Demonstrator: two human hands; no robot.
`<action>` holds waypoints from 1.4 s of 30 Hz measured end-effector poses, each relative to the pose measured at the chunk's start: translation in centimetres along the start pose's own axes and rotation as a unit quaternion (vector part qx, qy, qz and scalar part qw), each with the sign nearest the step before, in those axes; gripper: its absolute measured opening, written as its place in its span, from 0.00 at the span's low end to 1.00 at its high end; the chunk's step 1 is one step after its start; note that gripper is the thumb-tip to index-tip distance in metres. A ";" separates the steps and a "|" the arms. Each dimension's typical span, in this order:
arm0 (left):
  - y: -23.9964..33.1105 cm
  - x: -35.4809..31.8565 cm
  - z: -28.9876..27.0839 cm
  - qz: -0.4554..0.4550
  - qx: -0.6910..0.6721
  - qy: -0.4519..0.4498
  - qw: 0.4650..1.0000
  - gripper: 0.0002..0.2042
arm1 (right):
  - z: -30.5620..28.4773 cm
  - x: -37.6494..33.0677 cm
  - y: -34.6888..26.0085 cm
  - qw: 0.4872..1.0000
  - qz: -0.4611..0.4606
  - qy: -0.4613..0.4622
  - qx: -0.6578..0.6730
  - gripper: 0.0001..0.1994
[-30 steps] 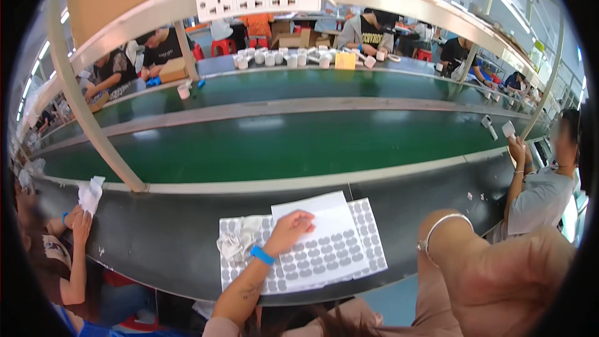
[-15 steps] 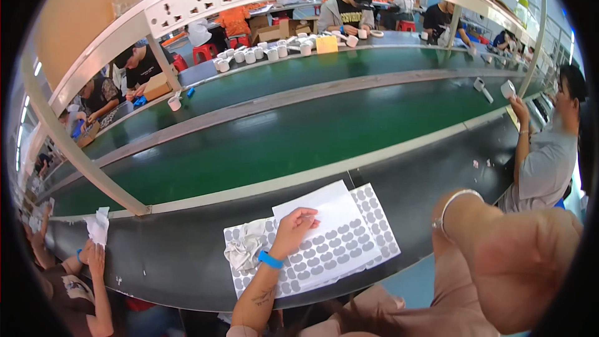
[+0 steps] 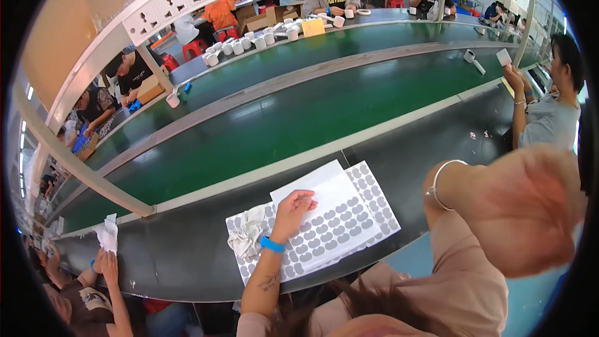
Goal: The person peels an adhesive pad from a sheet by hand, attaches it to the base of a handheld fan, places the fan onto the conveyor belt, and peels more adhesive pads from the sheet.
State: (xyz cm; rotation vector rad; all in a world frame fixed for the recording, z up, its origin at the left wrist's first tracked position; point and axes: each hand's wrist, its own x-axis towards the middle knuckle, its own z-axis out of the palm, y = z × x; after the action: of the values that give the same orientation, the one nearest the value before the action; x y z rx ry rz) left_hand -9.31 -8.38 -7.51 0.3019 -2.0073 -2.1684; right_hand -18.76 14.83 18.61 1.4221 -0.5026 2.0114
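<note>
Lying loosely curled, seemingly empty, the left hand (image 3: 294, 212) risked dragging the sheet (image 3: 340, 228) beneath askew; the right hand (image 3: 530, 212) had an indiscernible grip.

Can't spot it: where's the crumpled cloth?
In the head view, the crumpled cloth lies on the patterned sheets, at left, beside the left hand's blue wristband.

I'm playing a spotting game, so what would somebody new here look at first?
Probably the raised right arm, looking huge and close to the camera at the right. Next, the left hand on a white sheet with grey shapes, lower centre. Then the long green belt stretching across the middle.
</note>
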 end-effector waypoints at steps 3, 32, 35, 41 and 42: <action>-0.6 -0.8 -1.2 0.009 -0.005 0.019 1.000 0.11 | 3.3 -2.0 0.9 0.999 0.045 0.015 0.015 0.31; 0.8 -0.7 0.2 0.046 -0.035 0.036 0.998 0.13 | -2.7 -23.9 5.7 0.782 0.564 -0.214 -0.157 0.24; 1.6 -0.8 0.7 0.046 -0.029 0.042 0.998 0.12 | -2.5 -23.1 5.5 0.777 0.563 -0.220 -0.175 0.25; 1.6 -0.4 0.7 0.101 0.003 0.060 0.993 0.09 | -2.0 -23.5 5.7 0.787 0.559 -0.200 -0.167 0.24; 1.5 -0.5 0.5 0.099 0.000 0.053 0.994 0.09 | -1.9 -23.5 5.7 0.790 0.556 -0.202 -0.164 0.24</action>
State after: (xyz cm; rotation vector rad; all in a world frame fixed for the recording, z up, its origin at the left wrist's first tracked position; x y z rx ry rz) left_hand -8.99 -7.88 -5.93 0.2030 -1.8939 -1.9896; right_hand -18.49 5.58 -3.81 1.4478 -2.1829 2.1695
